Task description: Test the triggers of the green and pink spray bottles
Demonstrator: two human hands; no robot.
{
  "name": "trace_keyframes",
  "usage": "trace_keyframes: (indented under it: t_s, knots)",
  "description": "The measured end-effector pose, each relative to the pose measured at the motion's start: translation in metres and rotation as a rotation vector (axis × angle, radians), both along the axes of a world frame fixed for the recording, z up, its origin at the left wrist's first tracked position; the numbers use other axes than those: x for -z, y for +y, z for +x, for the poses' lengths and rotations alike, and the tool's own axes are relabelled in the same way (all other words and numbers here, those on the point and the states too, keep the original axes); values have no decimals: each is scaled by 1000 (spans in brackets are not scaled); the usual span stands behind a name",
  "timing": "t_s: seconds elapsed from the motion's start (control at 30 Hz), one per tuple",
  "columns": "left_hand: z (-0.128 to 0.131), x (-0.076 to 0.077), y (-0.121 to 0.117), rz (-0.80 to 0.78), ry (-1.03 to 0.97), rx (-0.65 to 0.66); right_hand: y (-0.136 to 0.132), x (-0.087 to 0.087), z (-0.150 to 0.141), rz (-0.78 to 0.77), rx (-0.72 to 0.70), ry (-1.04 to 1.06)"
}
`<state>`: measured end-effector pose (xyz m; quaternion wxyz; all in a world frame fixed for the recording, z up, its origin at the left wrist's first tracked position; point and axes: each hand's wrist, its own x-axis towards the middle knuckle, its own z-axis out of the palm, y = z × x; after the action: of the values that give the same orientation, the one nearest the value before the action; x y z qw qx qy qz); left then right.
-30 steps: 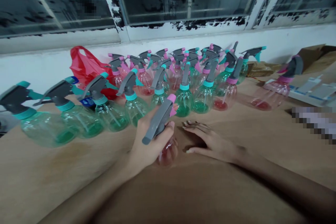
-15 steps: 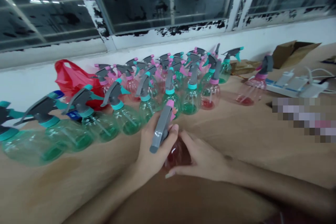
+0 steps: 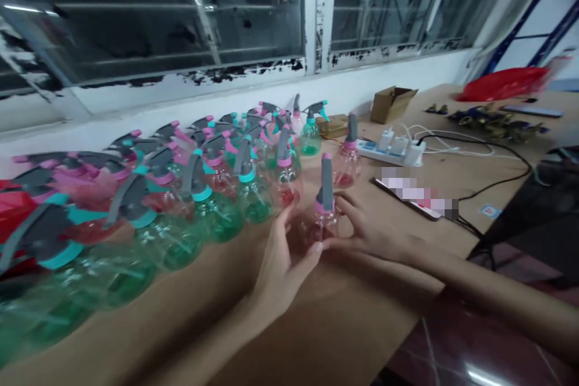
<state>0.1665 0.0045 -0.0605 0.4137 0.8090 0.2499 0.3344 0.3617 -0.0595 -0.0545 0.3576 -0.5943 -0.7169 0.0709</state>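
Note:
A clear pink spray bottle [image 3: 320,226] with a grey trigger head and pink collar stands upright between my two hands. My left hand [image 3: 283,268] curves round its near left side, thumb against the lower body. From the right, my right hand [image 3: 368,229] grips the body between fingers and thumb. Just behind it is another pink spray bottle [image 3: 347,169]. To the left, a pink-collared bottle [image 3: 288,184] and a green spray bottle [image 3: 254,199] stand at the end of a crowded group. The bottle's base is partly hidden by my fingers.
Several green and pink spray bottles fill the left side, near a red plastic bag [image 3: 15,211]. A power strip [image 3: 391,152], a phone [image 3: 409,194] and an open cardboard box [image 3: 392,104] lie to the right. Brass-coloured parts [image 3: 493,123] sit farther back. The table edge drops off at lower right.
The view has swung to the right. My hands and the pink bottle have moved forward, close to the other bottles. My left hand has shifted from the bottle's neck down to its body.

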Motion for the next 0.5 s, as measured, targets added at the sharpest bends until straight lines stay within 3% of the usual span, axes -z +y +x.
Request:
trace_keyframes:
  t_s: [0.13,0.23,0.5]
  knots:
    - [-1,21,9,144,232,-62,22,-2,36,19,194,-124]
    - [-4,27,14,291,338,-19,44,0,50,42,271,-104]
    - [-5,39,20,705,552,107,83,-1,56,38,328,-152]
